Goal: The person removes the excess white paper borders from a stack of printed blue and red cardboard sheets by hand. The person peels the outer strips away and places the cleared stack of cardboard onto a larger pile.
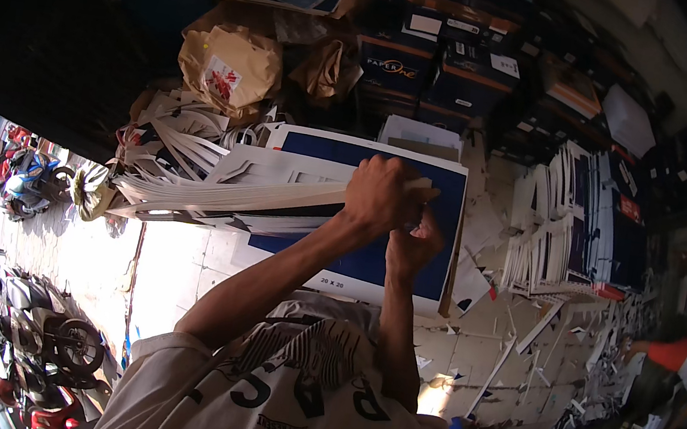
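A thick bundle of long white paper strips [277,194] runs leftward from my hands across a blue and white printed stack of sheets [432,265]. My left hand [381,192] is closed over the bundle near its right end. Just below and to the right, my right hand [416,243] is closed at that same end, its fingers partly hidden by the left hand and the strips. Beneath the bundle, white sheets with grey printed shapes [259,167] lie on the stack. The strips' far ends fan out beyond the stack's left edge.
Loose paper offcuts [184,141] pile up at the left, near a brown paper package [228,69]. Dark cartons [474,76] stand behind. Stacked cut sheets [564,218] rise at the right. Scraps litter the tiled floor [463,360]. A person in an orange sleeve [668,353] is at far right; motorcycles [54,337] stand outside.
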### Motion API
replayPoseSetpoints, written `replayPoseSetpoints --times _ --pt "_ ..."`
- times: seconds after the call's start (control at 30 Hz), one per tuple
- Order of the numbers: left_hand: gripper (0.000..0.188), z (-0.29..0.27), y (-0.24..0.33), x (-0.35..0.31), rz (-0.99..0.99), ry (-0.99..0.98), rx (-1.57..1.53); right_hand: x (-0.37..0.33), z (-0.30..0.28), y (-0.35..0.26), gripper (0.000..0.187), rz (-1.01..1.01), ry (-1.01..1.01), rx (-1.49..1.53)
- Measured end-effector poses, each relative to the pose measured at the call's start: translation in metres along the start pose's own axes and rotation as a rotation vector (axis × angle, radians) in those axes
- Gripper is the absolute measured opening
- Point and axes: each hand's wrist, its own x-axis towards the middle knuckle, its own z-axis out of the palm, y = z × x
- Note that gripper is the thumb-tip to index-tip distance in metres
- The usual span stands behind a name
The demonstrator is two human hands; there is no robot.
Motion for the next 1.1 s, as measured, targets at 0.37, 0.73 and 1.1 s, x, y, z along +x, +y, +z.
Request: replayPoseSetpoints --times 0.37,0.73,1.1 --pt "0.038 -0.052 -0.006 0.018 0.065 -0.414 0.4 0.011 -0.025 0.009 0.035 0.032 -0.065 -0.042" --pt "0.041 -0.034 -0.03 -0.017 0.033 -0.209 0.363 0.004 -0.017 -0.01 0.047 0.129 -0.151 -0.332" --pt "0.032 -0.042 -0.036 -0.001 -0.152 -0.35 0.385 -0.001 0.0 -0.001 0.041 -0.012 -0.064 -0.339"
